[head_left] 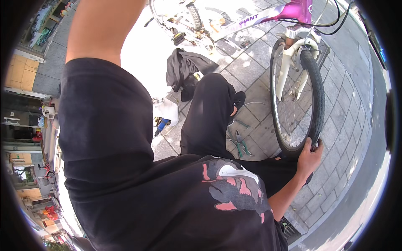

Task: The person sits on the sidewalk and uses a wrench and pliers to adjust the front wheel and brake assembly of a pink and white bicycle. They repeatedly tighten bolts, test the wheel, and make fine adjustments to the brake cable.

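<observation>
My right hand (310, 158) grips the lower edge of the front tyre (317, 90), thumb on one side and fingers on the other. That wheel sits in a white fork (288, 69) on a bicycle with a purple and white frame (261, 16). My left arm (102, 31) is raised and runs out past the top edge, so its hand is out of sight. Between my bent leg and the wheel, green-handled pliers (239, 144) lie on the paving.
A dark bundled cloth (186, 69) lies ahead of my knee (213, 90). Near it are a white plastic-looking item (167, 109) and a blue-handled tool (161, 126). A drain grate (289, 228) is at lower right. Shopfronts line the far left, with a red bicycle (49, 175).
</observation>
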A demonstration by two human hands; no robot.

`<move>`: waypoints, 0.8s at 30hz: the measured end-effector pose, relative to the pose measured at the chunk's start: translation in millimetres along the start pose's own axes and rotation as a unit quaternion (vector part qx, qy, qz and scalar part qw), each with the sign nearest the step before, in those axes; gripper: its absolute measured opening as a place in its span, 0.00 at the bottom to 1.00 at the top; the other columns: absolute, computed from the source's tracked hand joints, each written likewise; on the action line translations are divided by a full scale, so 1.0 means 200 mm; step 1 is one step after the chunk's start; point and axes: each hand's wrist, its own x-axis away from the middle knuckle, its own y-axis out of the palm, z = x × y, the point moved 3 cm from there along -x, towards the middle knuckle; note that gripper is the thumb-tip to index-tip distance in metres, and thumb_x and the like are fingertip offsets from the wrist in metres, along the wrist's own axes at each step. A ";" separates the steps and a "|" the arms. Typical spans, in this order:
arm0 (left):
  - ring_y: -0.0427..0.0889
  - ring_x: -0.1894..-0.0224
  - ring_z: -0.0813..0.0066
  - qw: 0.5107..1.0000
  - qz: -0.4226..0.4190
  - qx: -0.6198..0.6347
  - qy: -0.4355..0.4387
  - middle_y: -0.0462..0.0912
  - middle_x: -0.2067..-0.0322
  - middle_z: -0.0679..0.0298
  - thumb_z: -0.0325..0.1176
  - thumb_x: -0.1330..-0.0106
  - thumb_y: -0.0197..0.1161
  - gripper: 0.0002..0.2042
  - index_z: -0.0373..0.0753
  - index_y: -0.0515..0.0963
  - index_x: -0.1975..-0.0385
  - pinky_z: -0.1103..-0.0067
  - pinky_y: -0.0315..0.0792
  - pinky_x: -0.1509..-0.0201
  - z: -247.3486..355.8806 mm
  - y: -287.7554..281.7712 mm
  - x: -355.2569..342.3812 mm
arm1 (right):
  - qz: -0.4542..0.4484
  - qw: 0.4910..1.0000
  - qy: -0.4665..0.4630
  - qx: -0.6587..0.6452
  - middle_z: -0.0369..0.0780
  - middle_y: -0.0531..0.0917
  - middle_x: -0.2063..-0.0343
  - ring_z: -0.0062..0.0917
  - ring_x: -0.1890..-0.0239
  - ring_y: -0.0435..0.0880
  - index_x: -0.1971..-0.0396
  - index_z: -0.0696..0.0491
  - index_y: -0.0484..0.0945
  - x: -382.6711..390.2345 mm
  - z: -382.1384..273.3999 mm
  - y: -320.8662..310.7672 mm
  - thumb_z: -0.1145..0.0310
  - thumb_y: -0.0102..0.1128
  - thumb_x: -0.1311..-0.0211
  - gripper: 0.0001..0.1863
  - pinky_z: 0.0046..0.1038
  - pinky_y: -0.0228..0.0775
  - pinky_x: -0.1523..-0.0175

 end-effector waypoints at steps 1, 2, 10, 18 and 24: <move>0.88 0.54 0.61 1.000 -0.007 -0.008 -0.004 0.88 0.54 0.51 0.56 0.40 0.80 0.37 0.42 0.77 0.36 0.63 0.83 0.55 0.02 0.00 0.01 | -0.006 1.000 0.000 0.000 0.41 0.85 0.69 0.26 0.68 0.81 0.34 0.59 0.78 0.01 -0.01 0.00 0.56 0.72 0.27 0.30 0.32 0.74 0.59; 0.87 0.54 0.63 1.000 -0.013 -0.015 -0.007 0.88 0.55 0.52 0.57 0.42 0.81 0.38 0.41 0.77 0.36 0.64 0.82 0.56 0.04 0.00 0.02 | -0.011 1.000 0.001 -0.001 0.41 0.85 0.69 0.25 0.68 0.81 0.34 0.59 0.78 0.02 -0.01 0.01 0.57 0.71 0.27 0.30 0.32 0.74 0.59; 0.88 0.48 0.53 0.999 -0.032 -0.014 -0.006 0.89 0.52 0.46 0.55 0.47 0.80 0.37 0.30 0.83 0.45 0.64 0.79 0.44 0.23 -0.12 0.20 | -0.014 0.999 0.036 -0.037 0.36 0.80 0.75 0.25 0.71 0.79 0.33 0.58 0.77 0.05 -0.03 0.02 0.61 0.69 0.27 0.28 0.34 0.74 0.60; 0.89 0.55 0.50 0.997 0.075 0.006 0.024 0.90 0.60 0.45 0.40 0.46 0.75 0.20 0.32 0.84 0.59 0.61 0.81 0.51 0.17 -0.10 0.14 | -0.022 0.998 0.038 -0.051 0.36 0.79 0.74 0.22 0.72 0.78 0.32 0.59 0.76 0.01 0.03 -0.02 0.61 0.70 0.27 0.29 0.32 0.72 0.63; 0.90 0.53 0.50 0.998 0.060 -0.008 0.017 0.91 0.60 0.47 0.45 0.46 0.77 0.22 0.34 0.87 0.58 0.62 0.82 0.48 0.07 -0.04 0.08 | -0.041 0.998 0.025 -0.034 0.37 0.79 0.73 0.23 0.70 0.77 0.32 0.60 0.76 0.01 0.01 -0.03 0.61 0.70 0.28 0.30 0.31 0.72 0.62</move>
